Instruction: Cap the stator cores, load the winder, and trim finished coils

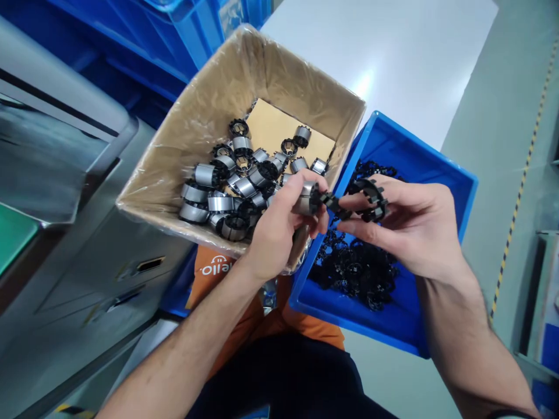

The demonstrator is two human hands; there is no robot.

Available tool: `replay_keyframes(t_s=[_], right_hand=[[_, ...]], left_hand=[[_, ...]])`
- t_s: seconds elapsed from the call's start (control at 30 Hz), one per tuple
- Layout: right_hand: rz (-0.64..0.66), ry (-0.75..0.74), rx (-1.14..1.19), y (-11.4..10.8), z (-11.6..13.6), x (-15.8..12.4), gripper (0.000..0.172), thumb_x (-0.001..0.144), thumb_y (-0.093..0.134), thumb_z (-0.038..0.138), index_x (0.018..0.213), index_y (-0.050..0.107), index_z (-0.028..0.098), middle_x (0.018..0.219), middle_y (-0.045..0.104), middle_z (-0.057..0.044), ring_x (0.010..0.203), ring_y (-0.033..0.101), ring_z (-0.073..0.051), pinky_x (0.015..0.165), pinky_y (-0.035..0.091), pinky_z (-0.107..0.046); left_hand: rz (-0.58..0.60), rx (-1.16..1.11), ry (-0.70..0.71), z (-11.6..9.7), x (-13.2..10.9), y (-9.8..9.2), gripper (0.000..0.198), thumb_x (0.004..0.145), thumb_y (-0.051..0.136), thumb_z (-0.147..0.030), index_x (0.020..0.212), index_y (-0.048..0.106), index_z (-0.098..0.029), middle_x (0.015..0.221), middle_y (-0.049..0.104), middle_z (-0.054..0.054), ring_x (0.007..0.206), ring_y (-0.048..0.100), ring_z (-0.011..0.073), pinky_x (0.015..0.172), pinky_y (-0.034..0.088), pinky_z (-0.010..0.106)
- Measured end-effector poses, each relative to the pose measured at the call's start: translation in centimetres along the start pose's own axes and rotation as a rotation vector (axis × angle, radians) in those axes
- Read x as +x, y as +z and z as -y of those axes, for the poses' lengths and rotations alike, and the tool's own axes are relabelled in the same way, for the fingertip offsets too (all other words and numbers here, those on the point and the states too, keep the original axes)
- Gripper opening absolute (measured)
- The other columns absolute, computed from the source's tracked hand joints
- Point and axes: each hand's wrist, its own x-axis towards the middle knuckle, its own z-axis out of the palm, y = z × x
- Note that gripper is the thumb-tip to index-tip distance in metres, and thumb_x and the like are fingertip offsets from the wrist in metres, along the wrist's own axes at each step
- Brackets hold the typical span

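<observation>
Metal ring point(305, 198), black ring point(371, 201) over box point(183, 105), bin point(393, 326); grey floor point(489, 105), white tabletop point(384, 52)

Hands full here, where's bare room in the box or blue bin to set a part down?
Cardboard box: bare floor at the far corner, behind the metal rings, which crowd the near side. Blue bin: bare along the far wall and near right corner; black rings crowd its left.

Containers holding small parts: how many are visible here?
2: the cardboard box of grey metal parts at left, the blue tray of black rings at right. Blue crates behind may hide more.
</observation>
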Motion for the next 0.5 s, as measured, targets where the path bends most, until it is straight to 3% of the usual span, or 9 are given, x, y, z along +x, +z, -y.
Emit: replay_keyframes(t_s=[0.27,0.4,0.5], right_hand=[[-0.069,0.025,0.103,2.5,-1.4,-0.1,0.050,0.075,0.121,0.020,0.119,0.100,0.032,0.103,0.095,0.002,0.079,0.090,-0.020,0.068,0.079,-0.029],[-0.104,-0.084,0.034,2.7,-1.4,-0.8,0.053,0.081,0.116,0.011,0.123,0.100,0.038,0.115,0.097,0.004,0.092,0.093,-0.021,0.082,0.083,-0.033],[-0.142,-0.074,0.009,2.6,-1.2,-0.9,0.050,0.080,0.117,0.012,0.121,0.100,0.035,0.114,0.097,0.003,0.093,0.094,-0.023,0.087,0.085,-0.036]], left_hand=[[-0.008,0.051,0.024,0.0,-1.0,-0.4,0.044,0.125,0.057,-0.074,0.135,0.071,-0.033,0.100,0.075,0.002,0.082,0.072,0.0208,0.067,0.053,0.034],[0.007,0.043,0.059,0.2,-0.9,-0.3,0.041,0.127,0.055,-0.068,0.136,0.070,-0.030,0.103,0.078,0.003,0.091,0.078,0.0216,0.071,0.055,0.034],[0.077,0.046,0.109,0.8,-0.7,-0.7,0.042,0.128,0.053,-0.068,0.137,0.069,-0.030,0.105,0.078,0.002,0.088,0.076,0.0200,0.067,0.053,0.033]])
